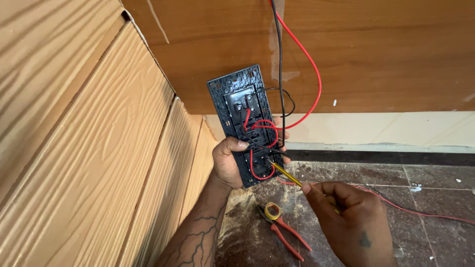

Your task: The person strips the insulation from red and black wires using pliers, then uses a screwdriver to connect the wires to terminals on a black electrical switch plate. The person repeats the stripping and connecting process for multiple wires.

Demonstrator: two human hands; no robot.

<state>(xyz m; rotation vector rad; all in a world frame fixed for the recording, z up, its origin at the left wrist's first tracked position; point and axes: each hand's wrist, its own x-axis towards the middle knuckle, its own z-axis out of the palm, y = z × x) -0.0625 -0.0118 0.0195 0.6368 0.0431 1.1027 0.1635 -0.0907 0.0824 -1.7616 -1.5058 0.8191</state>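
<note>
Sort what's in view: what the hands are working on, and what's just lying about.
In use: black switch plate in the left hand; yellow-shafted screwdriver in the right hand; red wire and black wire on the plate.

Lying about: red-handled pliers and roll of yellow tape on the floor.

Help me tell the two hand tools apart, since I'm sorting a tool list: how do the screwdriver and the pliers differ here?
The screwdriver is in the right hand, its tip at the back of the black switch plate; the pliers lie untouched on the floor. The screwdriver is a single thin yellowish shaft; the pliers have two red-orange handles, spread apart. A roll of yellow tape rests on the pliers; nothing rests on the screwdriver. Both point up-left.
</note>
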